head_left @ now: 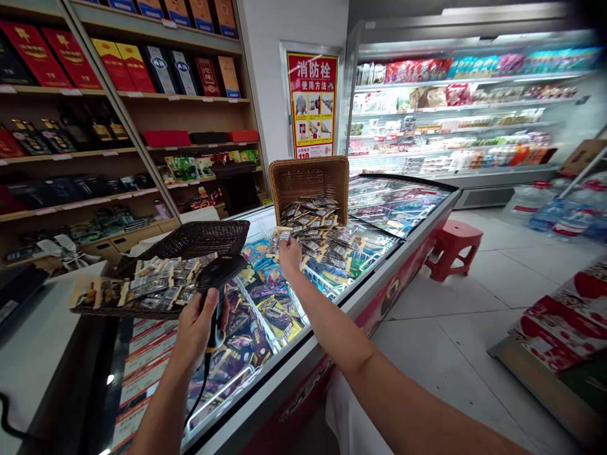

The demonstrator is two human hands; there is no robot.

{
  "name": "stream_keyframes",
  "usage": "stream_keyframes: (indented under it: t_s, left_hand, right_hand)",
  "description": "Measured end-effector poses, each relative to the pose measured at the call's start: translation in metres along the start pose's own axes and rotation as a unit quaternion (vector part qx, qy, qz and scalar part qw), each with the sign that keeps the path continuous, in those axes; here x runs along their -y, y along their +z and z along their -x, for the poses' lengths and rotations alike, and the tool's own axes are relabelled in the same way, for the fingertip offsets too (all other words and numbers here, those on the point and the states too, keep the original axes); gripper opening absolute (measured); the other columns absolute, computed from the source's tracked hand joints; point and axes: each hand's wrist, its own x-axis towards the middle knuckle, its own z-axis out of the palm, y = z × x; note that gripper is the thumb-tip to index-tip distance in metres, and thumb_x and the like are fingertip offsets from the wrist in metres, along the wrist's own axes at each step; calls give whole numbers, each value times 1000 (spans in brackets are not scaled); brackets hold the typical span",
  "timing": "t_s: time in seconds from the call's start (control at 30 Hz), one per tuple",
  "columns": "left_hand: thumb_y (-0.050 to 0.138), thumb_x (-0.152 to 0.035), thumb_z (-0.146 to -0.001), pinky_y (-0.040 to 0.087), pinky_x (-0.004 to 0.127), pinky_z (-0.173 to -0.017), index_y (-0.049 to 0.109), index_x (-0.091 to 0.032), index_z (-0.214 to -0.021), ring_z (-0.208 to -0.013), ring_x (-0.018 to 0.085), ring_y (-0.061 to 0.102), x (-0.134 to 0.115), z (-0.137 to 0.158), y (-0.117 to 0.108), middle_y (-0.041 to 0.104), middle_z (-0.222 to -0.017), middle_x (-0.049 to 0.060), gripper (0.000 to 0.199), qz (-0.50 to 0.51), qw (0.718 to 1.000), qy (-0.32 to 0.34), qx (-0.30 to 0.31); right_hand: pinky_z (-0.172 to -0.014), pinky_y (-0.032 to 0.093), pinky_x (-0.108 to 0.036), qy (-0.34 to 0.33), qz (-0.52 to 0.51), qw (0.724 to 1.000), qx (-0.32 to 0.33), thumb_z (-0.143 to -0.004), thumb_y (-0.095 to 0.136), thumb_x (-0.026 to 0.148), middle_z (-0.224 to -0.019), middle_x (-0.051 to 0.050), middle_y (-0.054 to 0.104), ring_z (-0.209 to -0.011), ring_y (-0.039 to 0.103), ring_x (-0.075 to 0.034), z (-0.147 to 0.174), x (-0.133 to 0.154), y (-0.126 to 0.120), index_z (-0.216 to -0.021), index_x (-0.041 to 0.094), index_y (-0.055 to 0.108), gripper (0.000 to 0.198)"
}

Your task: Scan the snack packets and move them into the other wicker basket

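My left hand [198, 325] is wrapped round the handle of a black barcode scanner [219, 275], its cord hanging down. My right hand [289, 258] pinches a small snack packet [279, 240] at the front of a tan wicker basket [308, 180]. That basket is tipped on its side, and many small packets [327, 246] spill from it onto the freezer's glass top. Left of the scanner, a dark brown wicker basket [203, 237] holds more packets [164, 281] of a similar look.
Under both baskets is a chest freezer [379, 268] of packaged ice creams. A white counter [42, 328] borders it on the left. A red stool [455, 246] and water bottles [573, 215] stand on the floor at right. Boxed goods fill the shelves [184, 98]; a refrigerated display [455, 114] lines the back.
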Motion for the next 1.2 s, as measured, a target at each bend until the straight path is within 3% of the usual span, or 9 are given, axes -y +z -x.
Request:
stream_keyframes:
  t_s: [0.2, 0.4, 0.5, 0.6, 0.7, 0.83, 1.0, 1.1, 1.2]
  left_hand:
    - [80, -73, -79, 46, 27, -42, 61, -21, -89, -51, 17, 62, -7, -6, -7, 66, -63, -1, 56, 62, 996, 5, -66]
    - [68, -64, -99, 43, 24, -44, 58, -19, -88, -49, 11, 54, -26, -7, -42, 60, -60, -6, 47, 101, 949, 46, -294]
    - [58, -50, -109, 44, 22, -47, 57, -19, -90, -51, 9, 52, -32, -5, -57, 59, -61, -8, 37, 115, 913, 28, -391]
    - [52, -51, -112, 44, 21, -48, 55, -20, -93, -52, 8, 52, -34, -4, -63, 59, -63, -9, 37, 137, 905, 6, -403]
    - [53, -51, -110, 45, 22, -49, 55, -20, -93, -52, 9, 53, -31, -5, -64, 60, -64, -8, 36, 138, 907, 8, -398]
    - [58, -61, -101, 44, 24, -46, 57, -20, -90, -48, 11, 53, -25, -9, -67, 59, -62, -6, 43, 132, 899, 20, -418]
    - [64, -75, -88, 44, 24, -44, 56, -21, -88, -48, 11, 52, -19, -9, -71, 60, -64, -5, 54, 140, 900, 26, -412]
    - [63, -76, -87, 43, 24, -43, 56, -22, -89, -48, 11, 53, -18, -10, -68, 59, -64, -5, 55, 140, 905, 27, -402]
    - [66, -78, -85, 41, 25, -42, 55, -22, -88, -46, 12, 52, -18, -12, -61, 58, -63, -5, 57, 140, 910, 25, -390]
  right_hand:
    - [-115, 35, -53, 22, 108, 993, -45, -92, 56, 14, -128, -23, 69, -136, 54, -40, -12, -5, -15, -131, 15, 65, 39]
    - [-115, 32, -61, -74, 146, 986, -23, -93, 59, 14, -155, -29, 46, -143, 44, -42, 8, -7, -8, -139, 16, 61, 46]
    - [-117, 33, -58, -181, 142, 970, 78, -99, 55, 18, -153, -24, 50, -142, 43, -40, 27, 14, 19, -136, 17, 66, 38]
    - [-116, 37, -55, -279, 177, 921, 209, -102, 58, 26, -139, -20, 61, -134, 52, -37, 52, 50, 62, -121, 19, 74, 26]
    - [-113, 43, -51, -311, 216, 876, 299, -104, 59, 33, -134, -18, 67, -128, 59, -34, 76, 90, 112, -119, 19, 75, 26]
    - [-117, 40, -45, -384, 221, 810, 384, -99, 70, 32, -146, -13, 67, -142, 53, -30, 100, 127, 168, -131, 22, 67, 33]
    - [-117, 37, -43, -376, 299, 754, 447, -90, 83, 37, -140, -15, 72, -141, 58, -31, 111, 147, 199, -117, 18, 71, 35]
    - [-113, 39, -39, -398, 285, 766, 416, -91, 81, 35, -135, -13, 75, -134, 64, -29, 108, 146, 189, -106, 19, 74, 23]
    - [-107, 43, -39, -349, 199, 850, 340, -98, 70, 37, -119, -8, 79, -121, 69, -27, 96, 134, 154, -100, 24, 75, 15]
